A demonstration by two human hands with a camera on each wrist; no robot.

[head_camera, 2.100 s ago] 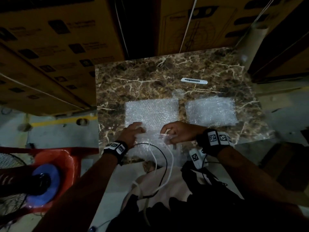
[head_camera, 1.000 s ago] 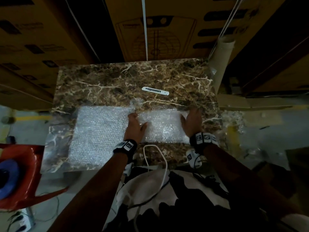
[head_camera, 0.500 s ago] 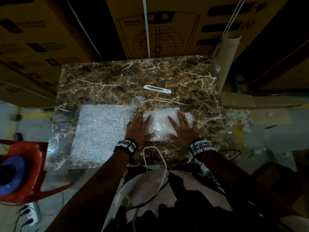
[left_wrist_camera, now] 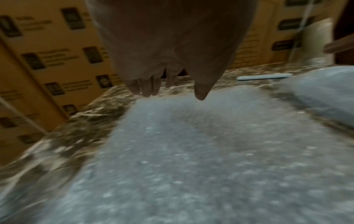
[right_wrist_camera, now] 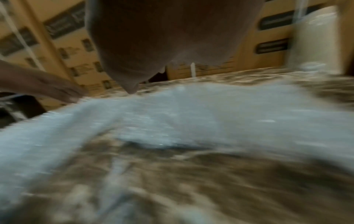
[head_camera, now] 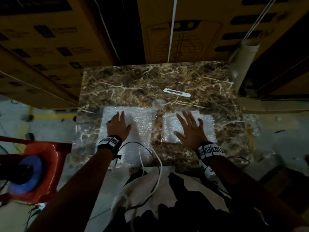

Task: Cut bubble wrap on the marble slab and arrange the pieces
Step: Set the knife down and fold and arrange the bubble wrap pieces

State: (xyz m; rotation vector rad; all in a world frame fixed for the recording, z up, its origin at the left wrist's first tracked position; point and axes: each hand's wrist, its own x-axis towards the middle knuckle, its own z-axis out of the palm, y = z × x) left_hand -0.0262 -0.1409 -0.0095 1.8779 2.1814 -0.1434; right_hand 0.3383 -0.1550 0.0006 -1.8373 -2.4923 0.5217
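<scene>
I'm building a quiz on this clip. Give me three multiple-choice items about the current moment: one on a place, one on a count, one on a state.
1. Where does the white cutter lie?
A. on the slab beyond the bubble wrap
B. under the left hand
C. on the red chair

2. How many bubble wrap sheets do the hands rest on?
A. one
B. two
C. four

3. How are the hands?
A. both fists
B. both flat, fingers spread
C. one pinching an edge

Answers:
1 A: the white cutter sits on the marble slab, beyond both sheets.
2 B: the left hand rests on the larger sheet, the right hand on the smaller sheet, with bare marble between the sheets.
3 B: both palms lie flat with fingers straight.
</scene>
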